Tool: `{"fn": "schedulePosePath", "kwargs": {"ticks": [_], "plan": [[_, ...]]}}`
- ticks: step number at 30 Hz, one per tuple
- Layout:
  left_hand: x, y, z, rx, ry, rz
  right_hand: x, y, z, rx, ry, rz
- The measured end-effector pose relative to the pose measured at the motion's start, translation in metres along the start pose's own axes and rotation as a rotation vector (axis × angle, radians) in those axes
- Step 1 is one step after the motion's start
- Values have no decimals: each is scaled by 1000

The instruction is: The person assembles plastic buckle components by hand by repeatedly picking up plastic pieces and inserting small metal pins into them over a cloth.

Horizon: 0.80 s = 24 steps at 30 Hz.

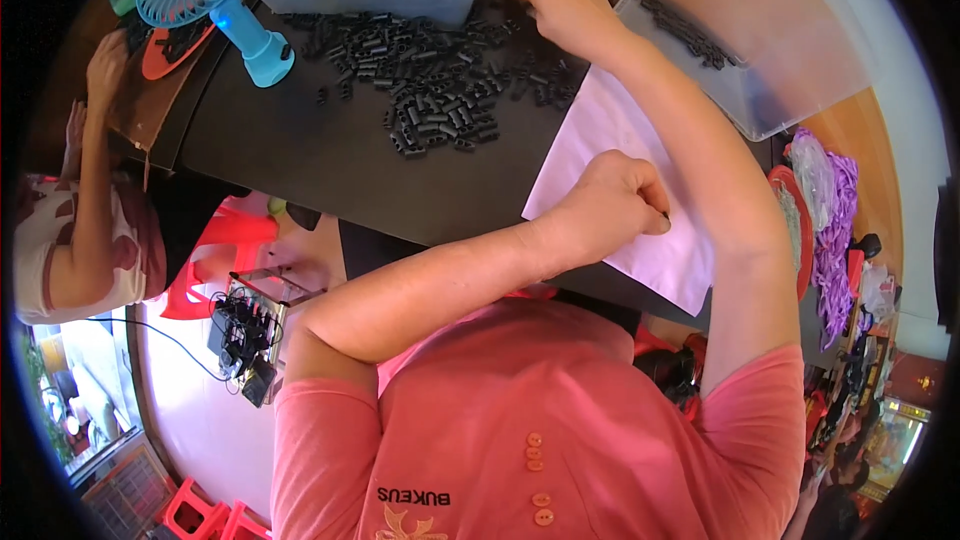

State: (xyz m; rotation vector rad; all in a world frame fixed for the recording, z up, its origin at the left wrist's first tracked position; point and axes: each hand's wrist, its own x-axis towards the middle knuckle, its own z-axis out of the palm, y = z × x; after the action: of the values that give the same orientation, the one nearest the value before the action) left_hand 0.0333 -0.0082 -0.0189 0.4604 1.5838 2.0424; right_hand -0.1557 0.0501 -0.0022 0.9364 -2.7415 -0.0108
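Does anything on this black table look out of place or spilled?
Mildly: a couple of small black pieces lie apart from the loose heap of short black cylindrical parts, toward the light-blue plastic fan, so they look strayed. No obvious damage.

Head cam, wide fisheye, looks down from abv. hands [608, 198] & tbl. [290, 145], fairly close.

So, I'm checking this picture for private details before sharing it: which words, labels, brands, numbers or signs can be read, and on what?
Pink shirt: one line of dark letters beside a flower; readable, but I won't copy it out.
Glowing box, lower right: any marks too small and blurred.
Framed panel, lower left: too small to read.
Black pieces and blue fan: none I can make out.
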Motion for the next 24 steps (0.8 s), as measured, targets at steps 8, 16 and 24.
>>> {"fn": "schedulePosePath", "kwargs": {"ticks": [8, 16, 24], "plan": [[-1, 3, 2, 31, -28, 20, -15, -13, -7, 282, 147, -147], [0, 1, 1, 41, -12, 33, -31, -18, -7, 339, 37, -262], [-1, 1, 2, 37, -22, 24, -36, -35, -10, 352, 164, -404]]}}
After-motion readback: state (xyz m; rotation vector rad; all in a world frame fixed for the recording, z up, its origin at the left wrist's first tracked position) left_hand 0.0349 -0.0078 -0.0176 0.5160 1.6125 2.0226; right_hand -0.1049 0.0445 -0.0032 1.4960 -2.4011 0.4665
